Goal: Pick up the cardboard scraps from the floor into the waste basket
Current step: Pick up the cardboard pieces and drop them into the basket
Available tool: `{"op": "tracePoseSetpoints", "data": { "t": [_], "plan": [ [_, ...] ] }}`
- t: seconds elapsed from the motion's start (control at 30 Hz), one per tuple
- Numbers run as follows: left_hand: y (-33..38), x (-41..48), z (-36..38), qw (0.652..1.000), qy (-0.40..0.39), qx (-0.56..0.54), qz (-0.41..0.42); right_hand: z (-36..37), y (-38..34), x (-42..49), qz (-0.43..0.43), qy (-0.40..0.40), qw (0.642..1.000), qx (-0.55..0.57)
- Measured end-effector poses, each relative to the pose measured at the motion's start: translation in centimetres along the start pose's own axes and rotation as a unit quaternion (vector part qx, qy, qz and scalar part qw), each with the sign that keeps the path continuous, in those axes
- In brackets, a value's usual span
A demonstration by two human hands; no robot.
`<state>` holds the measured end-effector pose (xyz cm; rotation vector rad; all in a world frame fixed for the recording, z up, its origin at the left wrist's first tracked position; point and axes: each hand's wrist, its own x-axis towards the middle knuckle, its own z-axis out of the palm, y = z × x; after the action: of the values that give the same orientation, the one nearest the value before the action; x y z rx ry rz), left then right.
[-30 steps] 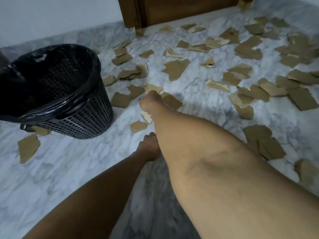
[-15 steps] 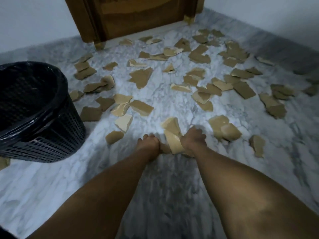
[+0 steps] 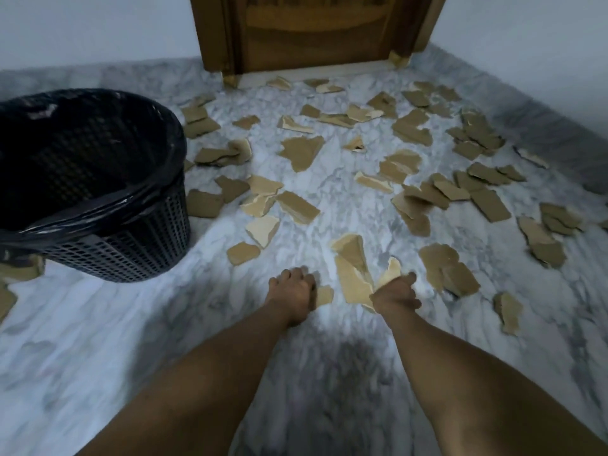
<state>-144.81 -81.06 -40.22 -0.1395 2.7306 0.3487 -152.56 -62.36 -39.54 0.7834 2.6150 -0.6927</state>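
Step in hand: gathering scraps close in, both hands low over the floor (image 3: 98,340). The right hand (image 3: 394,294) is curled round a bunch of pale scraps (image 3: 352,281), pcs sticking up fwd of the knuckles. The left hand (image 3: 292,292) has fingers curled, touching a small scrap (image 3: 325,295); pinch or just contact, can't tell, blur.

The waste basket (image 3: 131,251) is upright to the left, well apart from both hands, black liner (image 3: 98,205) folded over the rim, mouth open. The other cardboard scraps (image 3: 301,153) are strewn over the floor up to the door (image 3: 312,34), a few left of the basket too. Prob early in the task, most pcs not yet picked up.

To do it well:
- Firm up the left grip on the small scrap before lifting. Thin pcs lie flat on marble, so get a fingertip under an edge.
- The right bunch looks loose; squeeze so nothing drops en route.
- Add nearby pcs, e.g. the brown scrap (image 3: 243,253) btw hands and basket.
- Carry past the rim and let go inside, not over the edge.

Risk: pcs catch the liner and fall outside.
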Motion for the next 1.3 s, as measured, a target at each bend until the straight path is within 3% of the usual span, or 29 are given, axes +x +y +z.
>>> {"op": "tracePoseSetpoints", "data": {
  "t": [0.1,0.23,0.37,0.53,0.6,0.67,0.73,0.8,0.87,0.93,1.07,1.23,1.3],
  "plan": [
    [-0.6,-0.2,-0.4,0.998,0.012,-0.056,0.007,0.1,0.4,0.5,0.02,-0.05,0.998,-0.044],
    [-0.2,0.0,-0.9,0.994,-0.027,-0.109,-0.016,-1.0,1.2,-0.2,0.033,-0.069,0.992,-0.096],
    [-0.4,0.8,-1.6,0.976,-0.06,-0.204,-0.05,-1.5,1.4,1.6,0.014,-0.132,0.991,-0.032],
    [-1.4,1.0,-1.2,0.986,-0.039,-0.127,-0.105,-3.9,0.7,1.1,0.043,-0.235,0.97,0.042],
    [-1.8,0.7,-0.7,0.987,-0.034,-0.098,-0.12,-5.3,0.2,1.1,0.042,-0.218,0.974,0.043],
    [-2.2,0.8,-0.4,0.986,-0.029,-0.096,-0.135,-6.1,-0.1,1.0,0.026,-0.137,0.99,0.01],
    [-2.1,1.3,-0.5,0.987,-0.036,-0.087,-0.129,-6.1,0.2,2.2,0.007,-0.08,0.995,0.057],
    [-1.7,1.7,-0.9,0.987,-0.047,-0.091,-0.127,-5.2,0.1,2.5,-0.038,-0.083,0.991,0.098],
    [-1.2,2.0,-1.2,0.985,-0.051,-0.079,-0.144,-3.2,-0.3,2.2,-0.059,-0.139,0.982,0.113],
    [-1.1,2.1,-0.9,0.984,-0.051,-0.083,-0.15,-1.1,-1.0,1.2,-0.076,-0.189,0.976,0.072],
    [-1.3,2.1,-0.8,0.978,-0.032,-0.15,-0.142,1.2,-2.3,-1.8,-0.157,-0.149,0.966,-0.144],
    [-2.2,2.5,-1.4,0.937,0.057,-0.299,-0.171,2.5,-2.2,-3.0,-0.153,-0.161,0.966,-0.134],
    [-2.0,3.1,-1.9,0.883,0.106,-0.416,-0.189,2.4,-2.0,-2.7,-0.17,-0.183,0.964,-0.089]
  ]
}}
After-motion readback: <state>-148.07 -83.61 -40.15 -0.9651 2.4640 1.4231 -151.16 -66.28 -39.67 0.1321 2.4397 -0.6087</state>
